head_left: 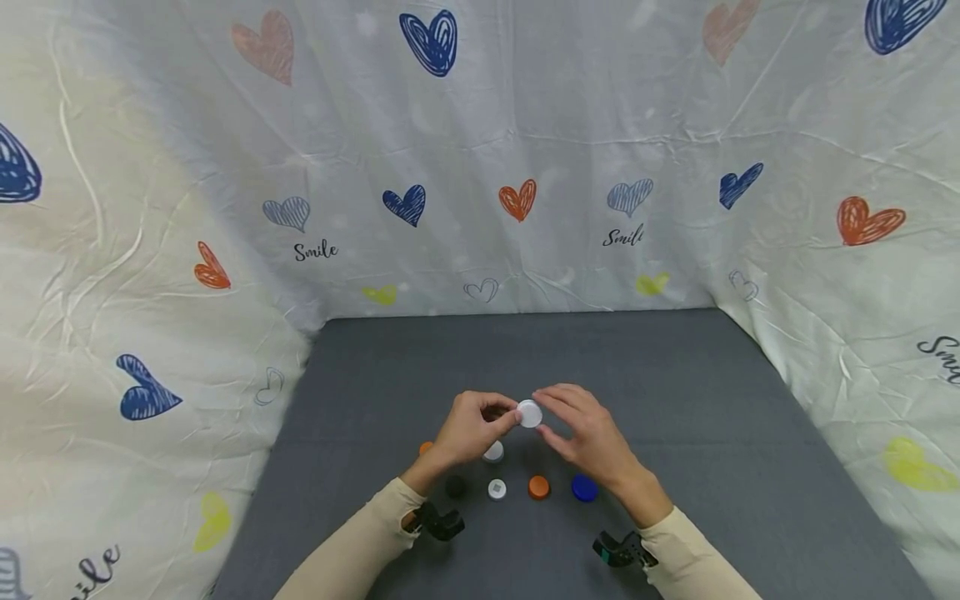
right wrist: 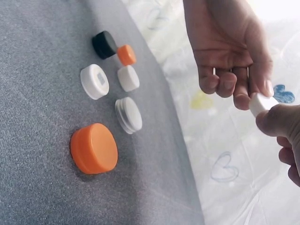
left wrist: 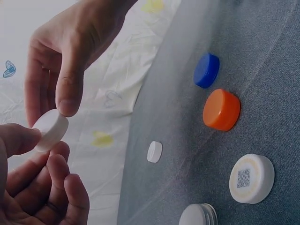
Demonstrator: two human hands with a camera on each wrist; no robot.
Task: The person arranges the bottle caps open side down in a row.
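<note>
A round white bottle cap (head_left: 529, 413) is held up above the table between both hands. My left hand (head_left: 472, 425) pinches it by its left edge, thumb in front. My right hand (head_left: 581, 429) holds the opposite edge between thumb and fingertips. In the left wrist view, the right thumb (left wrist: 69, 96) rests on the cap's upper rim. The right wrist view shows both thumbs on the white cap (right wrist: 261, 104), whose far side is hidden by the fingers.
On the grey cloth lie a blue cap (head_left: 584, 488), an orange cap (head_left: 538, 487), a white cap with a printed code (left wrist: 251, 178), a black cap (right wrist: 104, 44), a small orange cap (right wrist: 126, 55), a white cap (right wrist: 128, 78) and a ridged cap (right wrist: 129, 115). A heart-printed curtain (head_left: 450, 125) surrounds the table.
</note>
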